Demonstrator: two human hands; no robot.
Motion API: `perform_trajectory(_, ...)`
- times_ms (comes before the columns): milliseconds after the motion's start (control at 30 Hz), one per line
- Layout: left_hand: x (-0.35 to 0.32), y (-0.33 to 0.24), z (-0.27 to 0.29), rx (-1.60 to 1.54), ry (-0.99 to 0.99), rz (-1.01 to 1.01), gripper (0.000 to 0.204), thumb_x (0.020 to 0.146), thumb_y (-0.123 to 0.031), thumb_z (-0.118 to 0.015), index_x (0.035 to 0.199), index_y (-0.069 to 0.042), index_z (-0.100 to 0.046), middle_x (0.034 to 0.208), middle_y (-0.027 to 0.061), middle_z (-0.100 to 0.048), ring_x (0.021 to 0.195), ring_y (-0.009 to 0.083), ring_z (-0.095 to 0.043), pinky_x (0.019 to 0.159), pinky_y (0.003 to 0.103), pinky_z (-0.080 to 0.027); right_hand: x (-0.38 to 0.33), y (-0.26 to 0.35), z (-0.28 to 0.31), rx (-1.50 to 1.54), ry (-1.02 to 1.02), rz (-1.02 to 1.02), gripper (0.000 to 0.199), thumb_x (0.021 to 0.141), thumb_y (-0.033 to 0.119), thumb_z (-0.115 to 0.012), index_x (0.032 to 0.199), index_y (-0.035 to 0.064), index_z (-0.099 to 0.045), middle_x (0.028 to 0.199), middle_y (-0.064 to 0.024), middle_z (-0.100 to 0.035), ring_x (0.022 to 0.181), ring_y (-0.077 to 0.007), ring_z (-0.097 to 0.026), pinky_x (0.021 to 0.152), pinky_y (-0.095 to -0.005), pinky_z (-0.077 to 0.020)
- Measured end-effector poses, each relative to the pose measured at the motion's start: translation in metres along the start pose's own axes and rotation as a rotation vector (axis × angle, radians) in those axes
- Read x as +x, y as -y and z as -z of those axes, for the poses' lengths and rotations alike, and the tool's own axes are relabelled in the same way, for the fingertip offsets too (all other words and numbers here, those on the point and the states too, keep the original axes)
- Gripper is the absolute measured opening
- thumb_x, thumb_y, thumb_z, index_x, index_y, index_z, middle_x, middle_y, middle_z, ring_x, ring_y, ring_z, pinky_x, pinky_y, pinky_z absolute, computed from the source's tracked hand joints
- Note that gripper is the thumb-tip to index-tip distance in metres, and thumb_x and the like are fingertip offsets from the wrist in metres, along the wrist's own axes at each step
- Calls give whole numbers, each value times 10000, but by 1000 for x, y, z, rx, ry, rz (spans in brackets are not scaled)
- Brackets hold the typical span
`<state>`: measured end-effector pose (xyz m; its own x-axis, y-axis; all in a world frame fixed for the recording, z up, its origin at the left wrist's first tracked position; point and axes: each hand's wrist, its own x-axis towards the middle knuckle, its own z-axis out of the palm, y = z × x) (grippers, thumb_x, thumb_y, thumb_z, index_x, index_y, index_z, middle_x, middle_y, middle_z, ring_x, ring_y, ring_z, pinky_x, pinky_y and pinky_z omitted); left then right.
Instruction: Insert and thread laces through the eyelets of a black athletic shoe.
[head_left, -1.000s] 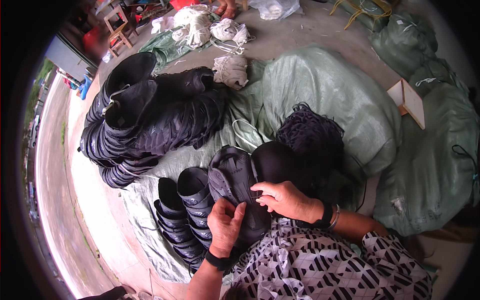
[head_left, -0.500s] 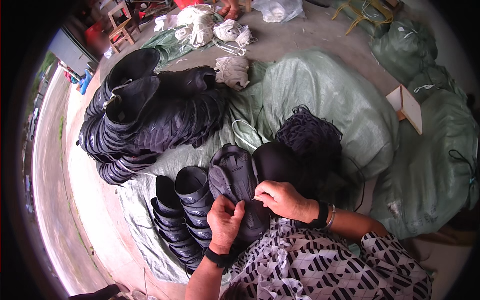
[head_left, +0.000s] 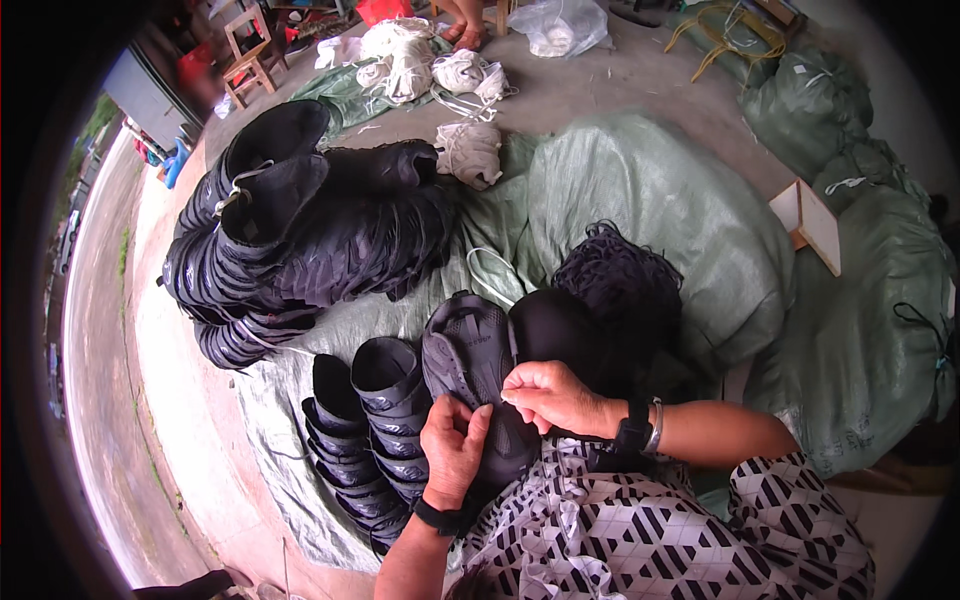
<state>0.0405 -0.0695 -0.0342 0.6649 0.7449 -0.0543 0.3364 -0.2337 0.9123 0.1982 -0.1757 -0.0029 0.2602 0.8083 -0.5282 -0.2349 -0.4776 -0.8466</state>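
Observation:
A black shoe upper (head_left: pixel 470 345) with mesh panels lies in front of me, over my lap. My left hand (head_left: pixel 455 445) is closed, thumb and forefinger pinching the upper's eyelet edge. Just to the right, my right hand (head_left: pixel 560 397) is closed in a pinch above the upper; a tiny pale tip shows at its fingers, too small to name. Beyond it is a smooth dark rounded thing (head_left: pixel 555 325), with a bundle of dark laces (head_left: pixel 615 270) behind. Left of the upper stand two stacks of nested black shoe uppers (head_left: pixel 385 375).
A large heap of nested black uppers (head_left: pixel 330 225) lies at the far left on green woven sheeting (head_left: pixel 400 310). Bundles of white laces (head_left: pixel 400 65) lie farther back. Full green sacks (head_left: pixel 650 200) stand ahead and right, near a small wooden board (head_left: pixel 808 225). Another person's feet (head_left: pixel 467 35) show at the back.
My right hand has shifted slightly left, nearer the left hand, over the upper. The left hand keeps its pinch on the edge. The whole view has tilted a little.

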Motion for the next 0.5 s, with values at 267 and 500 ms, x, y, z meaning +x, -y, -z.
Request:
perform_trajectory(267, -5, 10, 10, -159, 127, -64, 243, 798, -108, -711, 816, -41, -478, 693, 3, -477, 597, 80, -416, 553, 225, -388, 0, -24, -13, -369, -239, 581, 116, 855, 63, -605, 959, 36, -560, 730, -84, -599, 649, -182, -616, 554, -313, -480)
perform_trajectory(500, -8, 5, 14, -140, 129, -97, 251, 759, -75, -744, 858, -34, -518, 734, 6, -496, 620, 79, -446, 584, 220, -405, 0, -33, 1, -392, -263, 551, 93, 842, 24, -623, 854, 18, -530, 720, -54, -599, 568, -115, -604, 507, -259, -481)
